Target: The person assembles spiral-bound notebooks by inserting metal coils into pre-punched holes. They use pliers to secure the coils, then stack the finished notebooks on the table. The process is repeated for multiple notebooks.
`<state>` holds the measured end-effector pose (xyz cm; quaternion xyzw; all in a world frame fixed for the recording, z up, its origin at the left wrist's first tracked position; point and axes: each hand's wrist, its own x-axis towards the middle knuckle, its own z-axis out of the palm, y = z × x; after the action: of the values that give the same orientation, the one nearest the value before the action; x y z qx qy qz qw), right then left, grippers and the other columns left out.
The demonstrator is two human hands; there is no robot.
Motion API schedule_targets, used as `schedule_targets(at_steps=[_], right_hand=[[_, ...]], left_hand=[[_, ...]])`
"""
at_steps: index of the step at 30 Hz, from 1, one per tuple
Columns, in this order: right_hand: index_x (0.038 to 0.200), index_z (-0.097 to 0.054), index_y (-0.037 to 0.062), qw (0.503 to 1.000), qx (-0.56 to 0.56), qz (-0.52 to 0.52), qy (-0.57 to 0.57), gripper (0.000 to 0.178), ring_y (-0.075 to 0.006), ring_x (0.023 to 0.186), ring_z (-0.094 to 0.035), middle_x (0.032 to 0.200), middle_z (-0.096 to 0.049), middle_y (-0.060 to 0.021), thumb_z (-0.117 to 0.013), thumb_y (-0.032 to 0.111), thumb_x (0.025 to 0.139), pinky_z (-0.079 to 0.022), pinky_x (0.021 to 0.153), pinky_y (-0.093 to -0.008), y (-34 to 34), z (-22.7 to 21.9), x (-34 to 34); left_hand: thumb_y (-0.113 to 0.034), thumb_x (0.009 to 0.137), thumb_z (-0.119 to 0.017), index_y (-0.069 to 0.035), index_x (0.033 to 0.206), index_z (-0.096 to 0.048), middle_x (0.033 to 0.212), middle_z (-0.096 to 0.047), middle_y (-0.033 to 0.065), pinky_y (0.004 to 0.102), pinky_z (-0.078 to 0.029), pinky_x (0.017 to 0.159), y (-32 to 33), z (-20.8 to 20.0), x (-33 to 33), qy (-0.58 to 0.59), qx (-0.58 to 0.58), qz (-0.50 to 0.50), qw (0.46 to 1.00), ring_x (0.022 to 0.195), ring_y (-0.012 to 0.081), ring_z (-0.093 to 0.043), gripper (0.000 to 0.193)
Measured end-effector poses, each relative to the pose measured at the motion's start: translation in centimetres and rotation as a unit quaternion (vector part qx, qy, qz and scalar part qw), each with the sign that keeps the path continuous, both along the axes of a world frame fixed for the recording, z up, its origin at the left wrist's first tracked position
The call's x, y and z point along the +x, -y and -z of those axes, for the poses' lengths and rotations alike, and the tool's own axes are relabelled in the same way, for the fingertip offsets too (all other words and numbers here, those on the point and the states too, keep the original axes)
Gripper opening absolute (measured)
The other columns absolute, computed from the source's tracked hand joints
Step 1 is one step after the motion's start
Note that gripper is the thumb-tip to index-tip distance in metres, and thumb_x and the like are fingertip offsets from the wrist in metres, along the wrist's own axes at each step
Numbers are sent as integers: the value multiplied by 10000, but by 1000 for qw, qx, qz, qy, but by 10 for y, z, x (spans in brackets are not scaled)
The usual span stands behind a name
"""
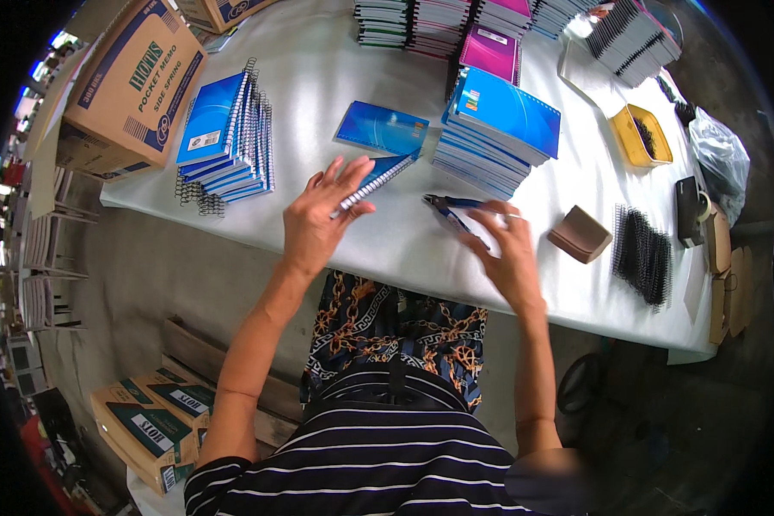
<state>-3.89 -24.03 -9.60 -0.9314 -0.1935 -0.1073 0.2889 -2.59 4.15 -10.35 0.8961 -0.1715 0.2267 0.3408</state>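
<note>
My left hand (327, 206) grips a small blue spiral notebook (377, 179), tilted up with its white coil edge toward me. My right hand (509, 248) has its thumb and fingers at the spread handles of dark blue cutting pliers (449, 211), whose jaws point left just above the table. Behind the held notebook lies a flat blue cover (382, 126). To its right stands a stack of blue notebooks (499, 116) with punched edges. At the left is a stack of blue notebooks with coils (224, 133).
A brown block (580, 234), a heap of black coils (642, 256), a yellow tray (641, 136) and a tape dispenser (688, 211) lie at the right. Purple notebooks (490, 53) and other stacks stand at the back. A large carton (133, 82) occupies the left end of the white table (387, 249).
</note>
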Motion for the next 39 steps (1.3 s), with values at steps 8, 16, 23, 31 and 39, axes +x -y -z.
schedule_targets(at_steps=[8,16,23,31,39], right_hand=[[1215,-596,107,998,-13,-31,52,401,-289,973,-542,1057,-548,-124,-690,157,828,-455,832,-403,-43,5,-22],[1163,-620,97,993,48,-80,68,377,-255,836,-551,953,-544,-97,-713,137,799,-478,711,-380,-70,-7,-28],[1063,-644,50,974,165,-136,-74,214,-226,717,-597,831,-602,-92,-653,124,862,-494,621,-344,-67,-11,-16],[1135,-620,-34,870,242,-211,-374,304,-121,734,-585,863,-628,-83,-520,217,997,-504,649,-267,-54,-39,15],[1158,-654,42,940,321,-110,-17,393,-300,1085,-624,1225,-614,-161,-754,105,783,-488,937,-375,-103,-34,40]], left_hand=[[-317,854,-667,-117,1339,-548,1310,-600,58,481,-410,1019,33,16,-27,12,135,-95,986,1233,343,-536,538],[-286,813,-696,-147,1346,-543,1277,-620,44,508,-381,1022,37,11,-26,26,152,-107,982,1220,352,-534,572],[-196,779,-730,-187,1355,-543,1307,-607,11,497,-360,1054,34,10,-24,27,138,-113,984,1263,322,-517,606],[-268,777,-726,-205,1335,-567,1323,-594,-18,495,-380,1045,18,-11,-22,61,168,-117,977,1271,310,-509,584],[-400,762,-694,-97,1275,-611,1328,-587,79,488,-210,1171,-70,-63,11,-98,-253,308,912,1365,299,-401,602]])
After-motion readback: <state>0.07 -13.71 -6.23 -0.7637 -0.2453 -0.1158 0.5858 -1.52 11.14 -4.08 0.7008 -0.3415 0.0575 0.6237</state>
